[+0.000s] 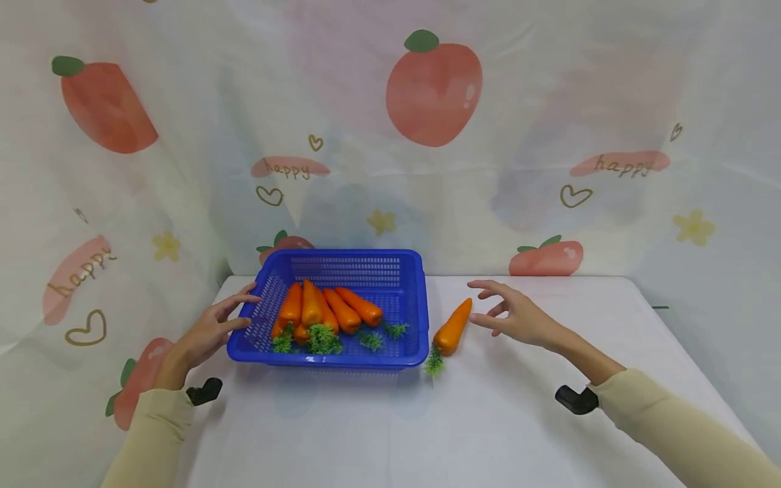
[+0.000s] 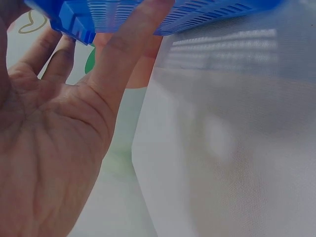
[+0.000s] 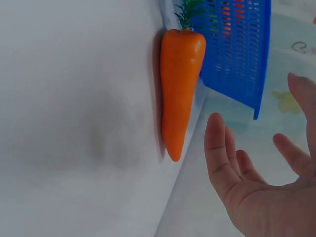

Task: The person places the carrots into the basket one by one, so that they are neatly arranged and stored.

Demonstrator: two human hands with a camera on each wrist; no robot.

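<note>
Right hand (image 1: 515,317) spread, reaching for carrot (image 1: 452,327) at basket's (image 1: 421,318) 3 o'clock; left hand (image 1: 210,330) flat, steadying it. Next likely: grasp.

I see bare white table (image 1: 488,420) right of the lone orange plastic carrot (image 1: 452,329); blue slotted plastic basket (image 1: 417,318) blocks its left.

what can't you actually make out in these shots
- Head view: how many carrots lie in the blue basket; they overlap, and one is mostly hidden.
- Head view: whether the left hand touches the basket; the left wrist view, cut by its top edge, shows fingers reaching its rim.
- Right wrist view: the loose carrot has its leaves cut by the top edge; the right hand by the right and bottom edges.
</note>
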